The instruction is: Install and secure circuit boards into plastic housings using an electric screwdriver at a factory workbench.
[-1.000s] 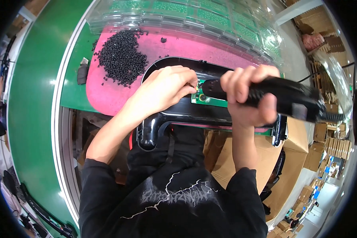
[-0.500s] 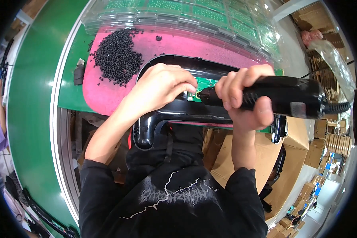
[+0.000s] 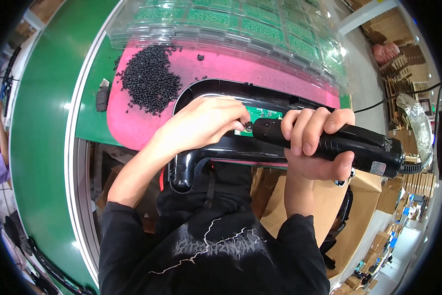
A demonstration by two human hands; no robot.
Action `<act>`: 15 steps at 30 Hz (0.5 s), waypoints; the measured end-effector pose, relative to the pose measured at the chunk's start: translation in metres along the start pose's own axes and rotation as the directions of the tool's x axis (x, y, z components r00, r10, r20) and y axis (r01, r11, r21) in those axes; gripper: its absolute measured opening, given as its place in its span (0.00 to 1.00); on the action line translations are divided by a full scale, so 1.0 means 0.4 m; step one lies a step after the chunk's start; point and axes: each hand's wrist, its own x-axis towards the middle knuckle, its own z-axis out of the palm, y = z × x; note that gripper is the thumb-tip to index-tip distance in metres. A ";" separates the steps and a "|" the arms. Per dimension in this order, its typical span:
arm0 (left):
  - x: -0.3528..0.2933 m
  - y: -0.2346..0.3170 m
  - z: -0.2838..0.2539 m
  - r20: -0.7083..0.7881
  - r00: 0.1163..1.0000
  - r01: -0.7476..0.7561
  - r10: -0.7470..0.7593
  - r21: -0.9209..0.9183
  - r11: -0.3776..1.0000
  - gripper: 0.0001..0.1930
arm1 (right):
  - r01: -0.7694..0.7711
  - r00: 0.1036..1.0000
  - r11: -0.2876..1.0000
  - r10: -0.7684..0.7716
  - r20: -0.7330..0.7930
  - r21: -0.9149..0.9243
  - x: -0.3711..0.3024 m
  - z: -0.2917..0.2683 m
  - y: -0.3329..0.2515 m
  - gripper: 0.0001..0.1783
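Green worktop (image 3: 91, 118) runs along the left and under a pink mat (image 3: 221, 63), which carries a heap of tiny black pieces (image 3: 151, 81) at its far left, with clear trays (image 3: 181, 38) stacked beyond. Across the mat's near side lies a long black housing (image 3: 230, 151); within it sits a green circuit board (image 3: 264, 113), partly covered by hands and tool.

Just right of the left fingertips is the nose of a black power screwdriver (image 3: 363, 142), its long axis running left to right, the cable end slightly nearer the body. The left hand (image 3: 211, 121) is closer to that nose, thumb and forefinger drawn together beside it over the board; whether they pinch a small part, I cannot tell. The right hand (image 3: 313, 136) wraps the tool's body, fingers curled over the top, thumb along the near side.

A pale label (image 3: 378, 168) near the cable end has print too small to read. The black shirt (image 3: 211, 270) bears stylised pale lettering.
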 end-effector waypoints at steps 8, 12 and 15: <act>-0.007 -0.004 -0.003 0.071 0.997 -0.037 0.031 0.081 0.996 0.09 | 0.007 1.000 1.000 -0.007 -0.016 -0.020 -0.018 0.010 -0.001 0.25; -0.001 0.002 0.002 0.008 0.994 -0.112 0.112 0.146 0.983 0.09 | -0.067 0.997 0.997 0.066 -0.045 -0.021 -0.015 0.018 -0.005 0.26; -0.001 0.005 0.002 -0.022 0.994 -0.105 0.109 0.133 0.986 0.08 | -0.137 0.985 0.987 0.127 -0.121 -0.080 -0.015 0.034 -0.010 0.25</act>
